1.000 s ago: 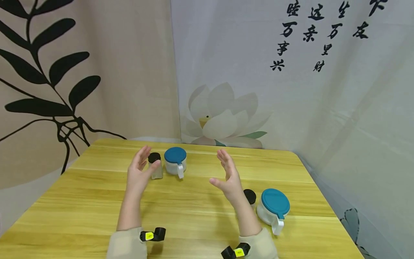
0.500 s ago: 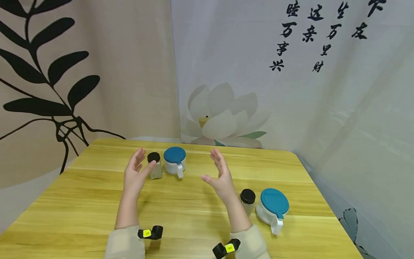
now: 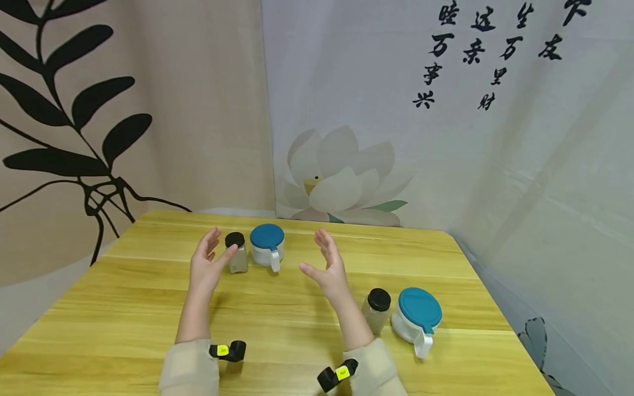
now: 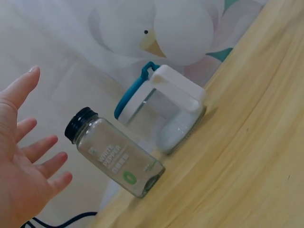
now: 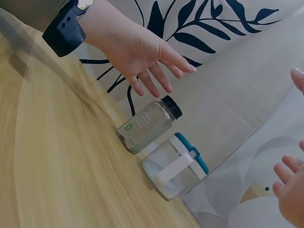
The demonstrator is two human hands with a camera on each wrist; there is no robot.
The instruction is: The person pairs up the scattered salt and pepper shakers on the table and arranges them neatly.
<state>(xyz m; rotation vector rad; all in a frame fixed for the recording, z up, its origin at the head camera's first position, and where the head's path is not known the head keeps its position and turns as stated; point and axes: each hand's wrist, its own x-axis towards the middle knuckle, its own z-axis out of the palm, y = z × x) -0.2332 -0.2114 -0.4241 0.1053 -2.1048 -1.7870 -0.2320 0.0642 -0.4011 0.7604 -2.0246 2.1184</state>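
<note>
Head view: left grip point(image 3: 205, 269) was wide, holding nothing, just beside the pepper bottle point(image 3: 239, 263) on the far part of the tabletop point(image 3: 124, 308). Far pot point(image 3: 260, 254) sat right of the bottle, handle point(image 3: 275, 260) pointing back at the person. Right grip point(image 3: 329, 272) was also wide, holding nothing. Near bottle point(image 3: 375, 318) and near pot point(image 3: 403, 328) stood by the right forearm point(image 3: 353, 319). Both bottles upright, long axes vertical.

Left wrist view: rolled view, so everything leaned. Bottle stood flat on its base, black cap point(image 4: 80, 122) up; fingers clear of it. Label faced the person's side. My read: stiff, fairly light, smooth enough to slip, breakable if glass. I'd take it round the mid-body, not by the cap, which might twist. Couldn't tell the fill.

Right wrist view: left fingertips hung near the cap. Pot looked squat, probably heavier; I'd use its handle and not trust the lid point(image 5: 192, 154). Right grip only partly in frame.
</note>
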